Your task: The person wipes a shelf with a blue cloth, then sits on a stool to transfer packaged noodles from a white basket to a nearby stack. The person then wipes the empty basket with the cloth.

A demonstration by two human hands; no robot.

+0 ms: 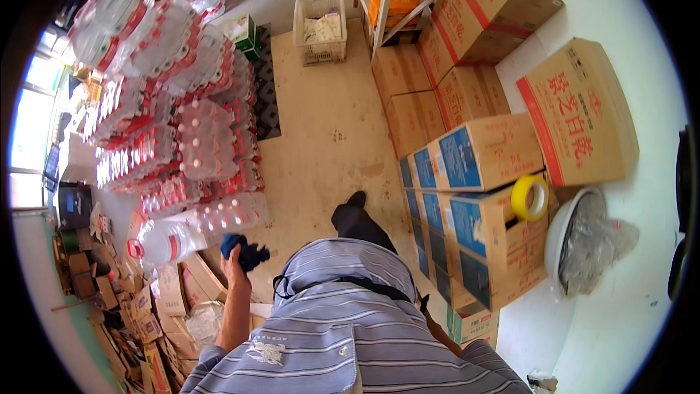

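My left hand (235, 265) is closed around a bunched dark blue cloth (244, 253), held out at my left side. Just beyond it lie a large clear plastic water bottle (169, 241) with a red cap and a shrink-wrapped pack of bottles (232, 212). My right arm (444, 336) hangs at my other side; most of the right hand is hidden behind my striped shirt, near something small and black. A roll of yellow packing tape (529, 198) rests on the stacked cartons to the right.
Shrink-wrapped bottle packs (208, 137) are piled high on the left. Flattened cardboard (142, 317) lies behind them. Cartons (470, 230) line the right wall beside a basin (558, 246) holding clear plastic. Ahead stand a white plastic crate (320, 52) and a metal shelf (385, 0).
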